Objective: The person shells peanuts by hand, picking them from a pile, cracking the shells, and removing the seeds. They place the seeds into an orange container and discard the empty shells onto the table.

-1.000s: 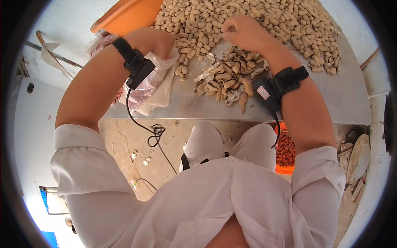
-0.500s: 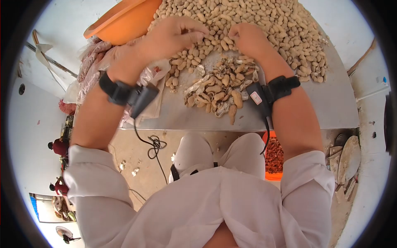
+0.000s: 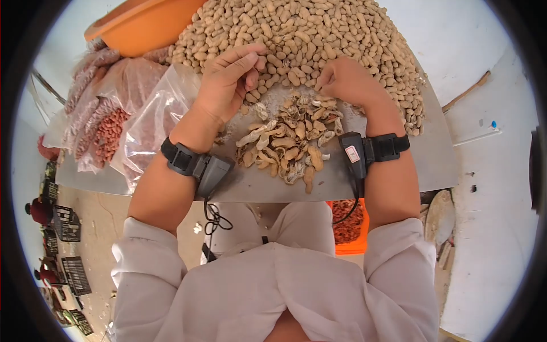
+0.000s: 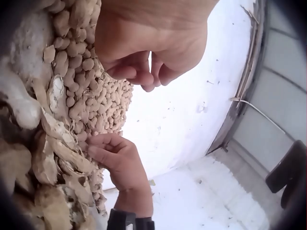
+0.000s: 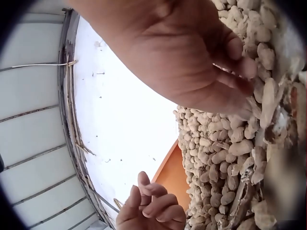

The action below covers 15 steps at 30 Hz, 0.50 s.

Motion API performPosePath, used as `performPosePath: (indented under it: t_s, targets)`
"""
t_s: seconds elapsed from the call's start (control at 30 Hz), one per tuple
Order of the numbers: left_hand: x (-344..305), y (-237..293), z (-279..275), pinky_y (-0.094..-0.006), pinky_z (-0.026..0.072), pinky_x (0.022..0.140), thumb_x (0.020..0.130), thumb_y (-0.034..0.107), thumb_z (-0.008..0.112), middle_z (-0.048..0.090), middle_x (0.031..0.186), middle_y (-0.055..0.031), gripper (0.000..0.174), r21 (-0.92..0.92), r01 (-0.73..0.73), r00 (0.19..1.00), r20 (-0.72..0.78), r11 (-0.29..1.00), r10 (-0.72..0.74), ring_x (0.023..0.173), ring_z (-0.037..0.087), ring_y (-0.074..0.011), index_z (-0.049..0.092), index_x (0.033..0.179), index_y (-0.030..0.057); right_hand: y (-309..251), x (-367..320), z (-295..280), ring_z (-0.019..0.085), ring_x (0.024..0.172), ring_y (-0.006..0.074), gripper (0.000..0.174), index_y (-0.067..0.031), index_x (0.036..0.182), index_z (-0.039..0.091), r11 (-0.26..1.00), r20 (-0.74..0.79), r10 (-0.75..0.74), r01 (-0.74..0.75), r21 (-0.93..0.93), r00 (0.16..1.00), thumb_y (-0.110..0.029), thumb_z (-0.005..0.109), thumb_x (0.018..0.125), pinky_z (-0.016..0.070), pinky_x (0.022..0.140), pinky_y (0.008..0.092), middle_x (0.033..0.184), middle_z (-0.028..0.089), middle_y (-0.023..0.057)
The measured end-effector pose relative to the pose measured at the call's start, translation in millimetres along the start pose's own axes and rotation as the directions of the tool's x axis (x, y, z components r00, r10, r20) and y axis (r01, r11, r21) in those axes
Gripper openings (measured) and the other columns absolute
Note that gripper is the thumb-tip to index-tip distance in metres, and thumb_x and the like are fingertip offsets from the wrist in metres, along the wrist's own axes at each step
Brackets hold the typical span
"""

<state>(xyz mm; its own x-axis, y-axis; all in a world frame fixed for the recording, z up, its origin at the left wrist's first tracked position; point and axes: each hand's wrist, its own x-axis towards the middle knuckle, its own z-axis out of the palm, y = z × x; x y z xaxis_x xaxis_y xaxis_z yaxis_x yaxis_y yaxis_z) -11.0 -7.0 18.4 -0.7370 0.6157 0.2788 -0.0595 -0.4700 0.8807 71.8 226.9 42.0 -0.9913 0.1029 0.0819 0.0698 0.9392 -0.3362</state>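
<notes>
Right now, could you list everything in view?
Peanut heap: one, tan, table's far side.
Smaller pile with opened shells: one, tan, near middle.
Basin: one, orange, beyond the bags.
Plastic bags: several, clear, reddish contents, table's left.
Table: one, grey, in front.
Tub: one, orange, below the near edge, red pieces inside.
Crates: several, black, floor at left.
Wrist cameras: two, black, strapped on.
Shirt: one, whitish, worn.
Left hand: one, near the heap.
Right hand: one, at the heap.

The grey table [image 3: 399,171] carries unshelled peanuts [image 3: 319,28], a smaller heap of shells [image 3: 290,137], and plastic bags [image 3: 122,108].
</notes>
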Motion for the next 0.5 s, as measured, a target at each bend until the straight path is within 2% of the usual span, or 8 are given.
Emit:
performPosePath:
  t_s: [0.07, 0.17, 0.2, 0.27, 0.3, 0.4, 0.5]
  targets:
    - [-3, -7, -3, -0.0183, 0.0378, 0.055, 0.089, 0.010, 0.052, 0.059, 0.086, -0.0044, 0.023, 0.004, 0.025, 0.998, -0.052, 1.000, -0.024, 0.062, 0.046, -0.0075, 0.059, 0.109, -0.0009, -4, -4, -3, 0.061, 0.075, 0.0264, 0.023, -0.0033, 0.079, 0.066, 1.000, 0.079, 0.005, -0.005, -0.010, 0.997, -0.015, 0.072, 0.060, 0.0478, 0.066, 0.0351, 0.078, 0.063, 0.0128]
    - [-6, -17, -8, -0.0192, 0.0412, 0.061, 0.089, 0.012, 0.053, 0.059, 0.088, -0.0030, 0.023, 0.293, -0.032, 0.999, -0.001, 0.955, 0.034, 0.068, 0.050, -0.0084, 0.061, 0.107, 0.0000, -7, -5, -2, 0.060, 0.071, 0.0228, 0.025, -0.0007, 0.079, 0.065, 1.000, 0.122, -0.023, 0.022, 0.014, 0.992, -0.013, 0.072, 0.058, 0.0472, 0.064, 0.0327, 0.075, 0.063, 0.0107]
    - [-4, -23, -10, -0.0201, 0.0420, 0.064, 0.090, 0.013, 0.053, 0.059, 0.088, -0.0024, 0.023, 0.430, -0.120, 0.993, 0.054, 0.895, 0.107, 0.070, 0.051, -0.0090, 0.061, 0.107, 0.0000, -9, -6, 0, 0.059, 0.069, 0.0203, 0.024, 0.0006, 0.079, 0.064, 0.999, 0.133, -0.036, 0.030, 0.045, 0.990, -0.011, 0.072, 0.060, 0.0467, 0.063, 0.0310, 0.074, 0.063, 0.0094]
    - [1, -36, -12, -0.0218, 0.0436, 0.070, 0.090, 0.014, 0.052, 0.059, 0.088, -0.0014, 0.024, 0.665, -0.289, 0.957, 0.188, 0.689, 0.220, 0.076, 0.053, -0.0102, 0.061, 0.107, 0.0000, -12, -4, 4, 0.058, 0.069, 0.0169, 0.022, 0.0021, 0.082, 0.064, 0.993, 0.168, -0.069, 0.052, 0.103, 0.983, -0.007, 0.070, 0.062, 0.0463, 0.062, 0.0288, 0.074, 0.063, 0.0079]
    - [-4, -29, -8, -0.0248, 0.0439, 0.078, 0.090, 0.015, 0.052, 0.061, 0.092, -0.0035, 0.027, 0.713, -0.241, 0.968, 0.223, 0.659, 0.113, 0.085, 0.055, -0.0128, 0.058, 0.111, 0.0009, -12, -3, 5, 0.058, 0.069, 0.0160, 0.022, 0.0024, 0.083, 0.064, 0.989, 0.192, -0.089, 0.065, 0.129, 0.977, -0.006, 0.069, 0.063, 0.0462, 0.063, 0.0281, 0.075, 0.063, 0.0077]
    - [-8, -29, -4, -0.0255, 0.0437, 0.079, 0.089, 0.014, 0.052, 0.061, 0.095, -0.0081, 0.028, 0.764, -0.188, 0.963, 0.266, 0.617, -0.036, 0.087, 0.055, -0.0129, 0.057, 0.115, 0.0031, -17, -2, 6, 0.058, 0.070, 0.0139, 0.020, 0.0028, 0.086, 0.064, 0.984, 0.235, -0.118, 0.081, 0.161, 0.965, -0.002, 0.066, 0.066, 0.0457, 0.062, 0.0262, 0.075, 0.062, 0.0061]
    - [-10, -33, 0, -0.0303, 0.0444, 0.079, 0.088, 0.015, 0.051, 0.061, 0.098, -0.0134, 0.031, 0.810, -0.189, 0.961, 0.270, 0.555, -0.067, 0.090, 0.058, -0.0193, 0.055, 0.117, 0.0059, -14, -1, 13, 0.055, 0.065, 0.0144, 0.019, 0.0011, 0.084, 0.065, 0.975, 0.232, -0.134, 0.086, 0.205, 0.963, -0.005, 0.065, 0.066, 0.0437, 0.059, 0.0272, 0.071, 0.060, 0.0054]
